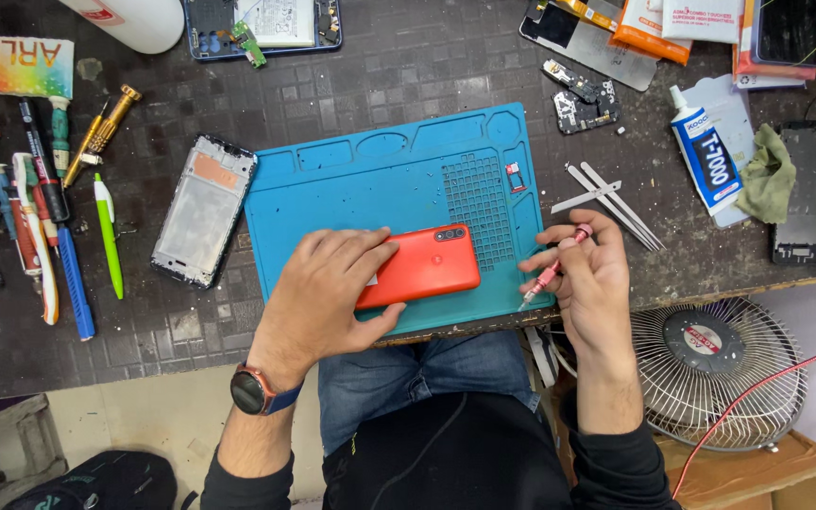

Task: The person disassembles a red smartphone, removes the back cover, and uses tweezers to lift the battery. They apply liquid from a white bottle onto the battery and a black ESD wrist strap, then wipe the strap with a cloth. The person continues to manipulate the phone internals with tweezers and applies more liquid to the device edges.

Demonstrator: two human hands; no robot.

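Cluttered dark workbench point(351, 76), blue repair mat point(332, 198) in the middle.
Left hand point(328, 293) spread flat, pinning orange phone point(422, 264) face-down on mat; tiny part point(514, 177) in mat's small tray; right hand point(592, 274) pinching pink screwdriver point(554, 267).

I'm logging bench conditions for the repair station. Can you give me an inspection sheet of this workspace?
Surface: dark tiled bench with a teal silicone work mat.
Job's things: orange-red phone, back up, on the mat; thin pink-handled screwdriver.
Clutter: pens and drivers at left, bare phone frame, glue tube, metal tweezers.
Hands: left hand presses the phone; right hand holds the screwdriver.
Cables: red wire.
Surroundings: small wire-guard fan.
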